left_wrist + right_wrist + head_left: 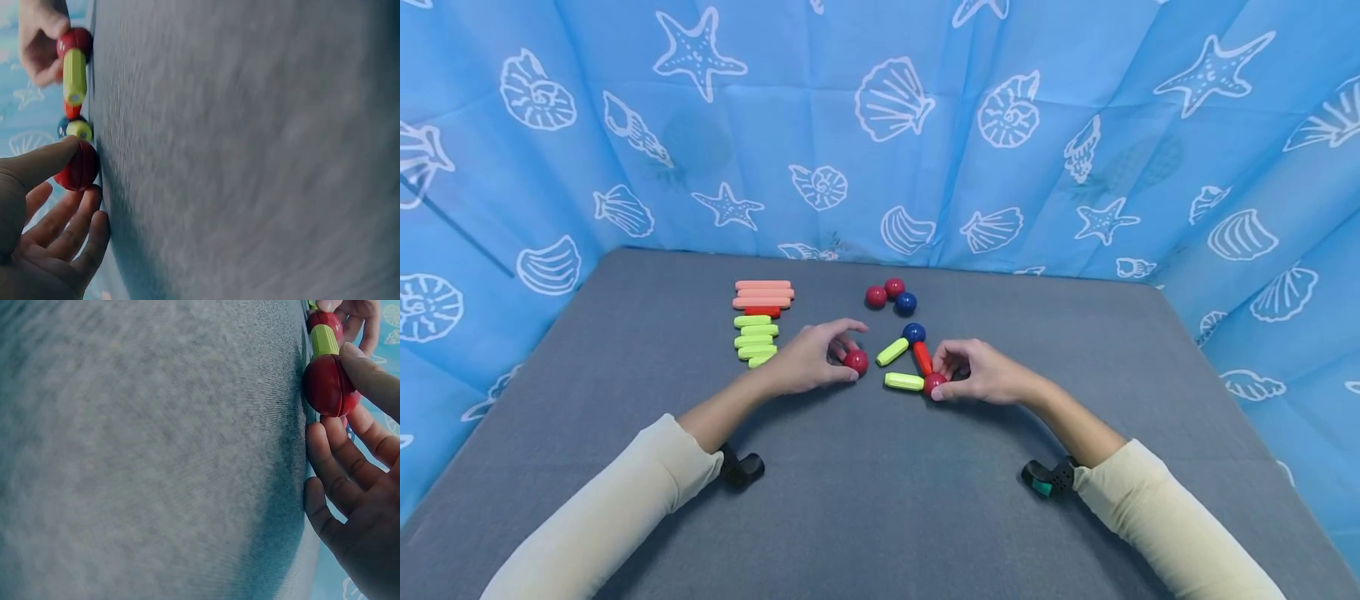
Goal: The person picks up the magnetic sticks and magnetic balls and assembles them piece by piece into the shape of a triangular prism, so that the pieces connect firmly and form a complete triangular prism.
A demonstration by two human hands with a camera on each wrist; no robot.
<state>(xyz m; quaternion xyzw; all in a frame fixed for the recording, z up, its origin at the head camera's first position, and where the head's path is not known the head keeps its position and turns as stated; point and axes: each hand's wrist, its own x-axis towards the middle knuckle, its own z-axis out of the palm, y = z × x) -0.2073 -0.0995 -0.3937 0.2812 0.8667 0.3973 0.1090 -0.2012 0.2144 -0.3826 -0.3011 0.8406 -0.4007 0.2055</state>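
My left hand [811, 357] pinches a loose red ball [856, 362] between thumb and fingers, low over the grey table. To its right, my right hand [981, 372] holds another red ball [935, 384] the same way. That ball joins a yellow-green rod [904, 382], which points left, and a red rod [922, 357] running up to a blue ball [913, 333]. From the blue ball a second yellow-green rod [892, 352] slants down toward the left hand. In the left wrist view the pinched red ball [79, 167] overlaps the end of a yellow-green rod [80, 130].
Left of the hands lies a column of rods: several salmon rods [763, 293], a short red rod [762, 312] and several yellow-green rods [756, 331]. Behind the joined pieces sit two red balls [876, 297] and a blue ball [906, 303]. A blue shell-patterned curtain [865, 167] surrounds the table [880, 500].
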